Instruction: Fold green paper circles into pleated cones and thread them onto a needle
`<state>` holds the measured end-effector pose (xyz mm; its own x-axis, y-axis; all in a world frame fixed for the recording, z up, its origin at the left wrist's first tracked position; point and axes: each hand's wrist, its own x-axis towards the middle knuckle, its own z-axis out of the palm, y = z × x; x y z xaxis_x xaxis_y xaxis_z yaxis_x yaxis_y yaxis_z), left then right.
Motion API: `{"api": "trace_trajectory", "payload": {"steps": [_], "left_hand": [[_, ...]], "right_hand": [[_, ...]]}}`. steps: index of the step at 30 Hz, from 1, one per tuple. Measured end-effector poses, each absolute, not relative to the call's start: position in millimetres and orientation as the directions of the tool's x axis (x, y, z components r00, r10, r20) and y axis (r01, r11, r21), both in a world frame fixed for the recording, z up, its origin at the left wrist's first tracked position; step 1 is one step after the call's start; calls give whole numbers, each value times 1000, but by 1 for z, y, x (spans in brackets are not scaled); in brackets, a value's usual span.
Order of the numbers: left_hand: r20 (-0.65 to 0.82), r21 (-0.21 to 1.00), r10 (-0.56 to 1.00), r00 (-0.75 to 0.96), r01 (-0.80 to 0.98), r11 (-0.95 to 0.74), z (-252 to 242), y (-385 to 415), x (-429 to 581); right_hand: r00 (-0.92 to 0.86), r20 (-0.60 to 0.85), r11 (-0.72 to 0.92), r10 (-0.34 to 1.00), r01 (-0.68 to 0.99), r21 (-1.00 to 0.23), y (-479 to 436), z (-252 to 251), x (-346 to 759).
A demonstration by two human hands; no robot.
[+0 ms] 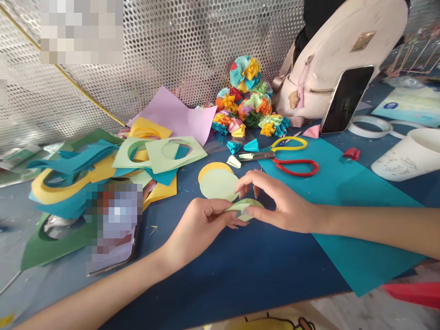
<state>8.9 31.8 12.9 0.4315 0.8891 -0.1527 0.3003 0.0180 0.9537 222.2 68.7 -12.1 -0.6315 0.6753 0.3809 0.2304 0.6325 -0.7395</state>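
My left hand (201, 224) and my right hand (282, 204) meet over the dark blue table (240, 270), both pinching a folded pale green paper circle (244, 208). The left fingers grip its left edge; the right fingers press its right side. Just behind it lie a flat pale green circle (217, 184) on top of a yellow circle (211, 168). Scissors with a yellow and a red handle (292, 158) rest behind my right hand on a teal paper sheet (347, 215).
A heap of cut paper sheets with round holes (103, 160) lies at left, a phone (113, 233) beside it. Colourful ruffled paper flowers (249, 98) pile at the back by a pale backpack (343, 50), a leaning phone (347, 98), tape rolls (369, 126) and a white cup (409, 156).
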Motion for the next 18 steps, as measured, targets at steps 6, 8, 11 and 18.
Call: {"api": "trace_trajectory", "payload": {"steps": [6,8,11,18], "left_hand": [[-103,936,919,380,350,-40,14,32,12],[-117,965,927,356,263,21,11,32,15],[-139,980,934,329,181,82,9,33,17],[-14,980,970,241,196,-35,13,38,13]], "right_hand": [[-618,461,694,637,199,-692,69,-8,221],[-568,459,641,683,163,-750,67,-5,219],[-530,430,563,731,112,-819,64,-2,217],[-575,410,590,708,162,-791,69,-5,219]]}}
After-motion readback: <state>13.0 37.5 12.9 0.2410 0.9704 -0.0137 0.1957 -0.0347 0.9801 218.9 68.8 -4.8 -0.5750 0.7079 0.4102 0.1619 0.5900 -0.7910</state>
